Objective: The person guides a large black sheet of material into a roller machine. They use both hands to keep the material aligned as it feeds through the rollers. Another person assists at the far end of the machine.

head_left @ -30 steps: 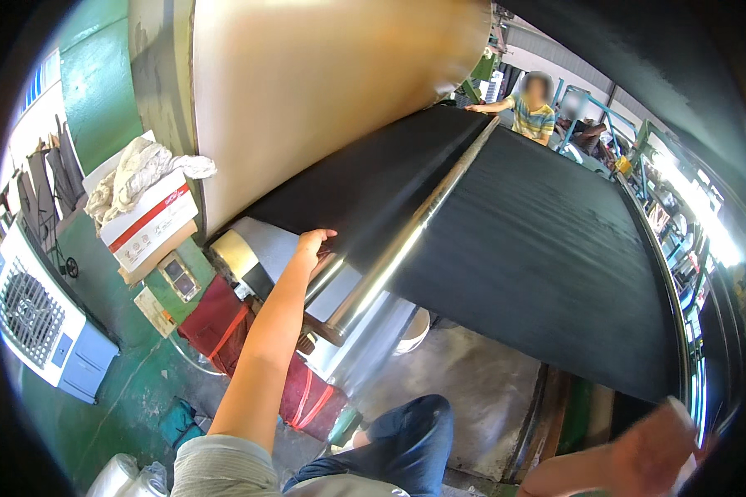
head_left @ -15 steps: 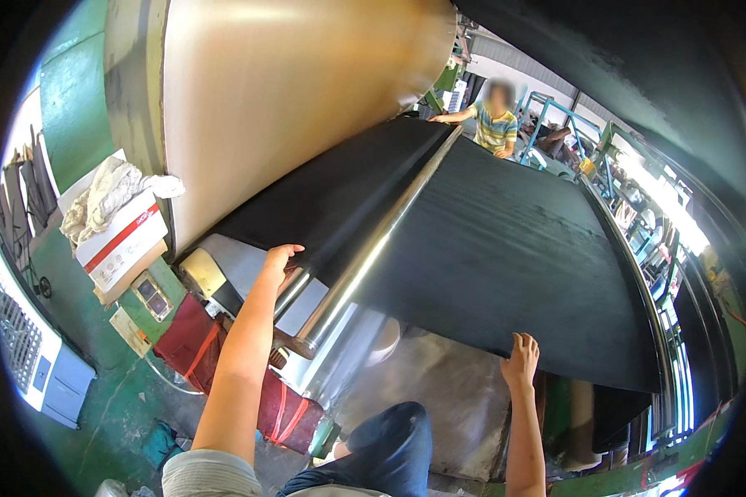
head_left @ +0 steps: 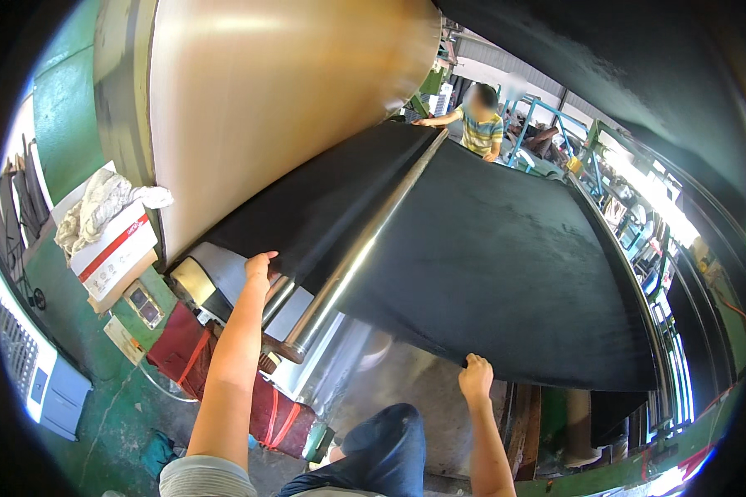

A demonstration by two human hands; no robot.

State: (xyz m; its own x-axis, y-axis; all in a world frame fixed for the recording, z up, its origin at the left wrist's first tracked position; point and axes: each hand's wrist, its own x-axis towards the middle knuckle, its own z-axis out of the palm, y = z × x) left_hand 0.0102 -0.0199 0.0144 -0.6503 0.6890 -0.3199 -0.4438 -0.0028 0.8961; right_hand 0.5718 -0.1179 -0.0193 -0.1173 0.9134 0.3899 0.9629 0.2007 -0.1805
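Observation:
A wide black sheet (head_left: 506, 273), likely rubber or fabric, runs over a shiny metal roller (head_left: 365, 240) toward a large tan drum (head_left: 282, 99). At the sheet's near left edge, beside the drum, my left hand (head_left: 259, 267) pinches the border, its fingertips partly hidden. My right hand (head_left: 477, 379) has its fingers closed over the near edge, right of the roller, where the border sags. Across the sheet a co-worker in a striped shirt (head_left: 482, 131) has one hand at its far edge.
A carton (head_left: 112, 257) with white rags on top stands left of the drum. Below it are a switch box (head_left: 144, 306) and a red cover (head_left: 178, 348) tied with straps. A long metal bar (head_left: 617, 257) borders the sheet's right side. Another dark sheet (head_left: 638, 74) hangs overhead.
My right hand has moved left along the near edge, and its fingers have closed on the sheet. The ripples on the sheet look smoother. My left hand stays at the left border.

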